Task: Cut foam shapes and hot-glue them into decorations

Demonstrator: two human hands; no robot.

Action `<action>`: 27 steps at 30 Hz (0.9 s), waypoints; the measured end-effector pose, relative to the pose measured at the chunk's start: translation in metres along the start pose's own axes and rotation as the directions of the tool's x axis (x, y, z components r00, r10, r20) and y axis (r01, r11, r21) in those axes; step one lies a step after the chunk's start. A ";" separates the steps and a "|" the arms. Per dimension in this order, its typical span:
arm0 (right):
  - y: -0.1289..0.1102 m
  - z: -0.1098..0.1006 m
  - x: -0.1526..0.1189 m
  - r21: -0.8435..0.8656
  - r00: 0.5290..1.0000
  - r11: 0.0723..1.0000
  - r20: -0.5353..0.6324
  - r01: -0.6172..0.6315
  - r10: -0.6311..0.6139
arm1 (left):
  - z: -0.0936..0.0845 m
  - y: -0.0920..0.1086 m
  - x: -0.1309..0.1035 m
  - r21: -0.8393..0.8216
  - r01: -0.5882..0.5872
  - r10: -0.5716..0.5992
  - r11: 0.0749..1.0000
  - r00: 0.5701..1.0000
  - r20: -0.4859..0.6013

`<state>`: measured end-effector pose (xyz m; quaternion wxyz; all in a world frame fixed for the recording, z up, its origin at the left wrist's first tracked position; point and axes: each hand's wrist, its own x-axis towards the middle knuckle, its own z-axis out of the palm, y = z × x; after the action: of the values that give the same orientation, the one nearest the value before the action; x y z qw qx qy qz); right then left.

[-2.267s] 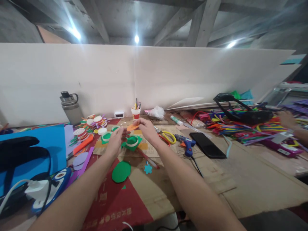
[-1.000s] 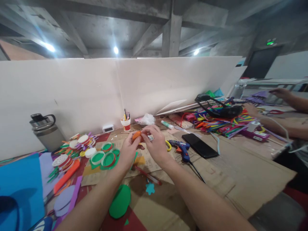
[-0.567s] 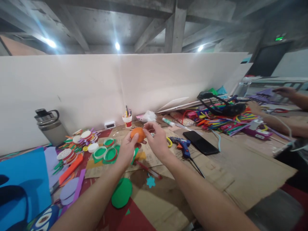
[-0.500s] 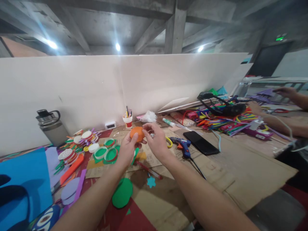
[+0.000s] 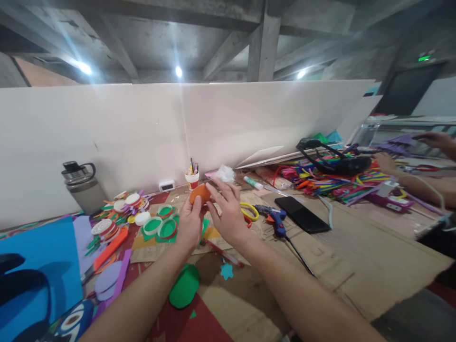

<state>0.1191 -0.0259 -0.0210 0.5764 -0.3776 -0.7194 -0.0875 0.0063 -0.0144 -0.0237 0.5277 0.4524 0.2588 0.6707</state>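
Between the thumb and fingers of my left hand point(image 5: 190, 221) is an orange round disc point(image 5: 200, 194), raised above the table and tilted. My right hand point(image 5: 228, 211) is beside its right edge with fingers stretched and apart; whether a fingertip touches the disc I cannot tell. Below and left of the disc lie several shallow white rings lined with green point(image 5: 167, 229). Behind it stands a small cup of pens point(image 5: 192, 180). Yellow-handled scissors point(image 5: 251, 211) lie just right of my right hand, partly hidden by it.
A blue glue gun point(image 5: 276, 219) and a black phone point(image 5: 302, 214) lie on the cardboard point(image 5: 356, 247). At left are a bottle point(image 5: 83, 190) and blue sheet point(image 5: 39, 261). A green disc point(image 5: 184, 286) lies in front. Another person's hand point(image 5: 432, 139) holds purple material at right.
My right hand's fingers have loosened from the orange disc and straightened. The disc has tilted and looks narrower. The whole view has shifted slightly, uncovering more of the scissors.
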 end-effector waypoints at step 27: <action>-0.003 -0.008 0.014 0.722 0.834 0.476 0.259 -0.502 0.487 | -0.010 -0.001 0.003 0.107 -0.096 0.063 0.990 0.958 0.281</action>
<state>0.1226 -0.0265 -0.0046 0.6739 -0.2884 -0.5514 0.3983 -0.0023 -0.0103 -0.0282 0.5031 0.5828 0.2038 0.6047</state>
